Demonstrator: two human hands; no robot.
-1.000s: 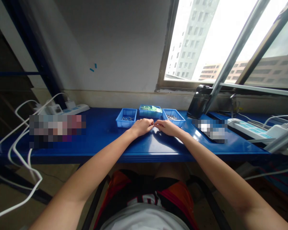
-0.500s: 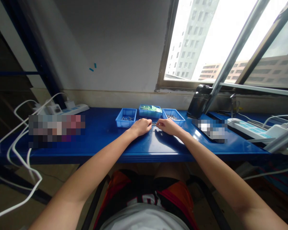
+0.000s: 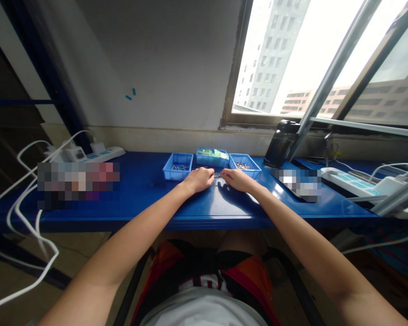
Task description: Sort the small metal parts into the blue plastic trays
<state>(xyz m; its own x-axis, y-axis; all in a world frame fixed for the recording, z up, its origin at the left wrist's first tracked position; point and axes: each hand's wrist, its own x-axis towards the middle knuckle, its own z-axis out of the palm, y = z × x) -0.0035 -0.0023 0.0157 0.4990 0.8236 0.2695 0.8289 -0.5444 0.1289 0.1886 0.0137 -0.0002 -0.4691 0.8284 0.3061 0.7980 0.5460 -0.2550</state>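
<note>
The left hand [image 3: 201, 179] and right hand [image 3: 238, 179], slightly apart, pinch slim metal [image 3: 217, 175] between them, ends hidden; whether it is 1 piece is unclear.

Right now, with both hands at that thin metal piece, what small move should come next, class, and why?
Probably steady the thin metal piece with the left hand and gently turn its other end with the right hand. The hands face each other, fingertips at either end, the metal bridging the gap. Whether it is one part or two is too small to tell.
</note>
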